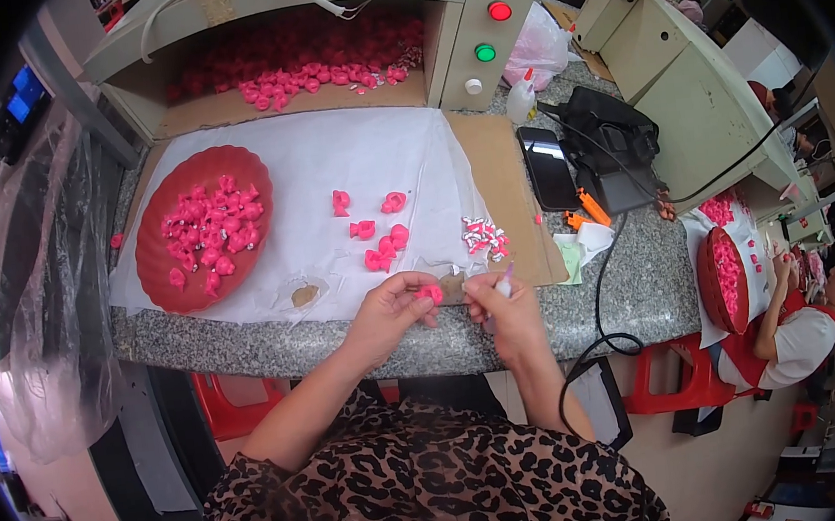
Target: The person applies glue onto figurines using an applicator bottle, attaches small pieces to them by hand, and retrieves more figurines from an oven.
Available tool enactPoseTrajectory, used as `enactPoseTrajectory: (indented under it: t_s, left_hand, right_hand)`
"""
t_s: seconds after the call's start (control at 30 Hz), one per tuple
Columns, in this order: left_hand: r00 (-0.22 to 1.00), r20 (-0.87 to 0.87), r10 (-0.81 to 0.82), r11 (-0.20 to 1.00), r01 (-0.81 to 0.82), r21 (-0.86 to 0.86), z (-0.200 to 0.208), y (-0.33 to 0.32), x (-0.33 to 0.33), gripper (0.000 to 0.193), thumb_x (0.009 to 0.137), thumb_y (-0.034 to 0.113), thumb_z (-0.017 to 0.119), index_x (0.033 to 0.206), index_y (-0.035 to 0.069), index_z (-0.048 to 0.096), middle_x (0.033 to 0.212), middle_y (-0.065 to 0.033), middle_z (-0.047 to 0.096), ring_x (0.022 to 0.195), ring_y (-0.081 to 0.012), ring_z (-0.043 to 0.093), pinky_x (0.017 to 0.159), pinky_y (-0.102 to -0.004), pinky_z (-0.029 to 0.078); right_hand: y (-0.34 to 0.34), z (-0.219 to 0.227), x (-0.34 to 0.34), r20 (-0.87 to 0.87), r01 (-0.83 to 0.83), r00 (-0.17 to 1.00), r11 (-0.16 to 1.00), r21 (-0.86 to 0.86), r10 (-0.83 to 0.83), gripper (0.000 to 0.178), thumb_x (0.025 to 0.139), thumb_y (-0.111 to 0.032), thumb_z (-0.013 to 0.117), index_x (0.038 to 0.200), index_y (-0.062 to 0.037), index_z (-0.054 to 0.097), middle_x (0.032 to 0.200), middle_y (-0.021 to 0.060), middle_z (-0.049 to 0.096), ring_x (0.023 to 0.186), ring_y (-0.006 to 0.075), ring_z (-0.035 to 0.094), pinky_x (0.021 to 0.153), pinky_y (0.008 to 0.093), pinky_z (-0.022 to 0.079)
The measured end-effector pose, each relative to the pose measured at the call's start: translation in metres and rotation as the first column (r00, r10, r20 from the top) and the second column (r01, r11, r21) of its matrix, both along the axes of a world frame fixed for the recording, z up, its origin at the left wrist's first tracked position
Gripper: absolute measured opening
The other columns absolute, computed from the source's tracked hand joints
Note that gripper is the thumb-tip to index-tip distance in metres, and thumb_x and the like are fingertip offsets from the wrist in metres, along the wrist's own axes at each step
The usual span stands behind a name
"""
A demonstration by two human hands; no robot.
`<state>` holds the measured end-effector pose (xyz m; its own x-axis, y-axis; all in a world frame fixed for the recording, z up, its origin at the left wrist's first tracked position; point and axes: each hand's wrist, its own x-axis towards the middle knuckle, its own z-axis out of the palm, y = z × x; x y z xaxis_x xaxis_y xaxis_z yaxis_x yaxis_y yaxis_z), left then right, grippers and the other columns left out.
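My left hand (390, 313) pinches a small pink figure (430, 294) between thumb and fingers, just over the near edge of the counter. Close to its right, my right hand (505, 314) is closed round a thin pale-purple pen-like tool (506, 280). The fingertips of the two hands are a short gap apart. Beyond them, several loose pink figures lie on white paper, among them one single figure (393, 203). A small heap of white-and-pink bits (484, 239) sits past my right hand. Whether my right fingertips hold one such bit is too small to tell.
To the left stands a red scalloped plate (255, 191) of pink figures. A box-like machine (461, 30) with more pink pieces inside spans the back. At right lie a phone (548, 167), a black bag (611, 131), orange-handled tools (591, 208) and a cable. Another person (782, 336) works far right.
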<state>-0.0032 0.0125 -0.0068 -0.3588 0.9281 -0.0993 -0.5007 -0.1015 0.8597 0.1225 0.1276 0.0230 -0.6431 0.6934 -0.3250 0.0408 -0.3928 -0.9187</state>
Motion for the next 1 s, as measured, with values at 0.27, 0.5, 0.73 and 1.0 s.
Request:
enactPoseTrajectory:
  t_s: [0.27, 0.5, 0.73, 1.0]
  left_hand:
    - [0.995, -0.1, 0.026, 1.0, -0.025, 0.017, 0.002, 0.002, 0.004, 0.023, 0.081, 0.001, 0.051, 0.103, -0.001, 0.045, 0.088, -0.0061, 0.054, 0.07, -0.0104, 0.053, 0.064, -0.0219, 0.044]
    - [0.996, -0.087, 0.016, 1.0, -0.014, 0.018, 0.0, 0.0, 0.004, 0.023, 0.081, 0.001, 0.051, 0.102, -0.001, 0.045, 0.09, -0.0064, 0.054, 0.07, -0.0104, 0.053, 0.063, -0.0213, 0.044]
    - [0.997, -0.076, -0.02, 0.999, 0.022, 0.025, 0.003, -0.002, 0.002, 0.021, 0.081, 0.002, 0.052, 0.1, -0.002, 0.047, 0.086, -0.0062, 0.055, 0.07, -0.0108, 0.053, 0.062, -0.0222, 0.045]
    - [1.0, 0.011, -0.02, 0.997, 0.019, 0.078, 0.007, -0.002, 0.0, 0.019, 0.08, 0.003, 0.054, 0.097, -0.002, 0.048, 0.084, -0.0082, 0.056, 0.071, -0.0124, 0.055, 0.061, -0.0236, 0.046]
  right_hand:
    - [-0.024, 0.001, -0.008, -0.069, 0.08, 0.993, 0.985, -0.156, -0.091, 0.011, 0.071, -0.008, 0.065, 0.076, -0.0024, 0.058, 0.062, 0.0032, 0.055, 0.05, 0.0079, 0.047, 0.047, 0.0196, 0.037]
    - [-0.024, 0.001, -0.008, -0.058, 0.052, 0.997, 0.988, -0.145, -0.06, 0.011, 0.07, -0.008, 0.066, 0.076, -0.0023, 0.058, 0.063, 0.0031, 0.055, 0.05, 0.0076, 0.047, 0.046, 0.0194, 0.036]
    - [-0.018, 0.002, -0.01, 0.011, -0.046, 0.999, 0.994, -0.101, 0.047, 0.017, 0.071, -0.012, 0.067, 0.082, -0.0035, 0.058, 0.065, 0.0023, 0.056, 0.05, 0.0054, 0.045, 0.045, 0.0176, 0.035]
    - [-0.018, 0.005, -0.011, -0.035, -0.142, 0.99, 0.937, -0.319, 0.138, 0.02, 0.078, -0.022, 0.06, 0.085, -0.0043, 0.057, 0.067, 0.0031, 0.057, 0.048, 0.0062, 0.045, 0.044, 0.0166, 0.034]
